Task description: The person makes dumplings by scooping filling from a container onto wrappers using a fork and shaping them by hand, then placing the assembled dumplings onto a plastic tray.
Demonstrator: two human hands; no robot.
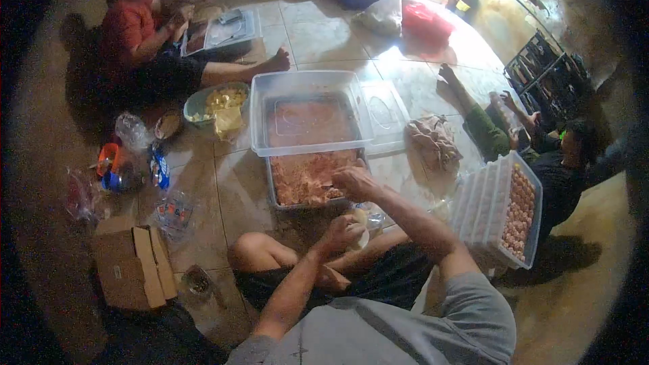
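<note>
My right hand (354,184) is over the near right corner of a clear plastic tub, its fingers curled down at the reddish-brown powdery mass (301,176) inside. What those fingers hold, if anything, is hidden. Closer to my lap is my left hand (343,231), closed, with a small pale thing (363,238) beside it that I cannot make out. A second clear plastic box (307,152) rests across the far part of the tub, and more of the brown mass shows through it.
A green bowl (196,111) of yellowish pieces stands left of the tub. Stacked clear boxes (473,209) of small round balls stand at right, near a crumpled cloth (433,142). A cardboard box (125,267) lies at lower left. Other people sit on the tiled floor around.
</note>
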